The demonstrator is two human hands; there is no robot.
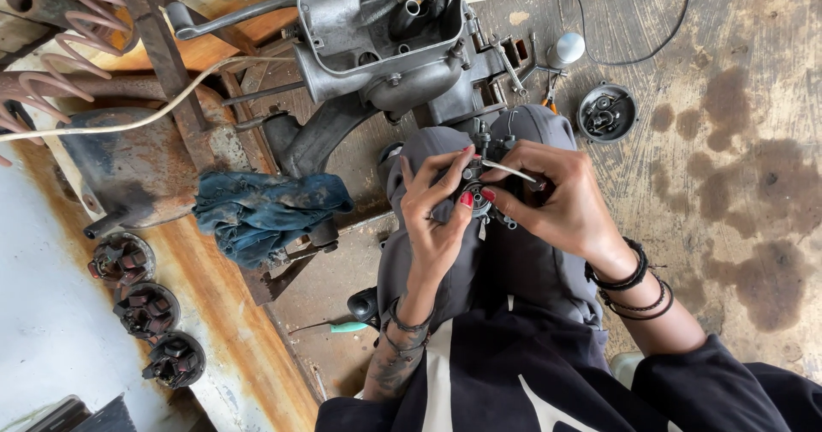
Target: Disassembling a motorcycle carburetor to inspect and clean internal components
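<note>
I sit with my knees up, and both hands meet over my lap. My left hand (435,214) grips a small dark metal part (476,188) with wires and small fittings. My right hand (556,196) holds the same part from the right and pinches a thin light-coloured rod or wire (511,172) against it. Both wrists wear dark bracelets. The part's details are mostly hidden by my fingers.
A grey engine casing (385,34) lies ahead, with a blue rag (265,209) to its left. A round dark stator plate (606,112) and pliers (548,98) rest on the stained floor. Three wound coil parts (147,308) sit on the rusty bench. A teal-handled screwdriver (330,327) lies near my left elbow.
</note>
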